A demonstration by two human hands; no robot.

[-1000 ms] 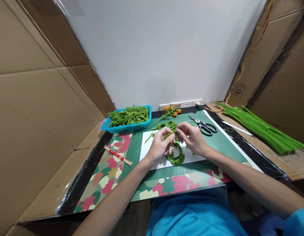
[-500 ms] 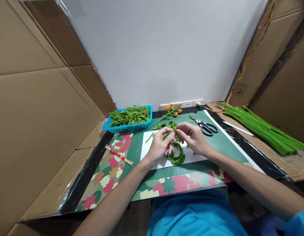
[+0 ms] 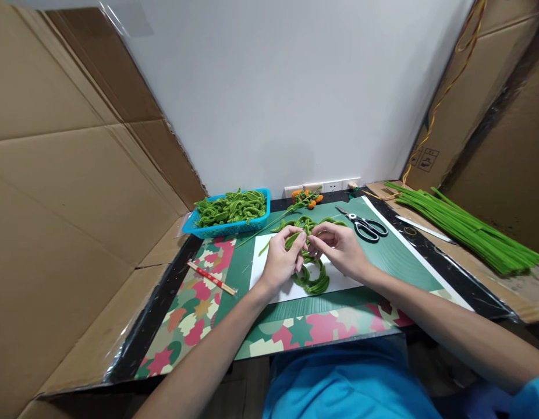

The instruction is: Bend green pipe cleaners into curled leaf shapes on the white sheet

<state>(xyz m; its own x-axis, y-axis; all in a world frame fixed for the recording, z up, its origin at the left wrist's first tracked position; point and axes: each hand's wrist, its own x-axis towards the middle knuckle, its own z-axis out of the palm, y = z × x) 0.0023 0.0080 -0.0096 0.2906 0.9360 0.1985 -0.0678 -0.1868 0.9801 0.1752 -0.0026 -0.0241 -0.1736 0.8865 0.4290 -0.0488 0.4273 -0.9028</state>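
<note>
Over a white sheet [image 3: 339, 281], my left hand [image 3: 283, 256] pinches a green fuzzy stem piece [image 3: 292, 240] between thumb and fingers. Close beside it, my right hand [image 3: 337, 247] has thumb and index finger together at the piece's right end; what lies between those fingertips is too small to make out. Below the hands a ring of green fuzzy pieces [image 3: 317, 285] rests on the sheet. More curled green pieces [image 3: 302, 221] lie just behind the hands.
A blue basket [image 3: 234, 230] holds many green pieces. Black-handled scissors [image 3: 369, 228] lie to the right, an orange-flowered stem [image 3: 311, 201] at the back. Long green stems [image 3: 470, 233] are at far right, wrapped chopsticks [image 3: 212, 278] at left.
My right hand's fingertips have shifted slightly down and left, and more curled green pieces show behind it. My left hand has barely moved and keeps its pinch.
</note>
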